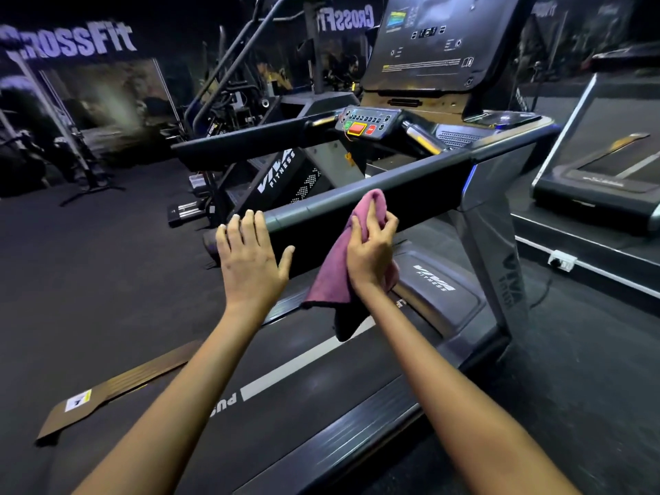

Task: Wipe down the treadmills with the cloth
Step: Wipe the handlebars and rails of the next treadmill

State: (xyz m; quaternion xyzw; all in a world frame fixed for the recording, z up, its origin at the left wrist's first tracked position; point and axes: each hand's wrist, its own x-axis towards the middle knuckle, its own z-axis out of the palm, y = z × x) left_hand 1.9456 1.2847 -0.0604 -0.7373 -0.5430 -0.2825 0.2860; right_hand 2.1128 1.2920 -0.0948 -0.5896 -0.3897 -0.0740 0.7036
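Note:
A black treadmill fills the view, its near handrail (400,189) running from lower left up to the right. My right hand (369,253) grips a pink cloth (334,276) and presses its bunched top against the side of that rail; the rest of the cloth hangs down over the belt (303,398). My left hand (251,257) lies flat with straight fingers on the rail's near end, just left of the cloth. The far handrail (243,139), the button panel (368,124) and the console screen (435,41) stand beyond.
A second treadmill (603,180) stands on a raised platform at the right, with a wall socket (562,260) below it. A stair climber (271,173) stands behind at the left. A brown side strip (118,387) lies along the belt's left edge. Dark gym floor spreads to the left.

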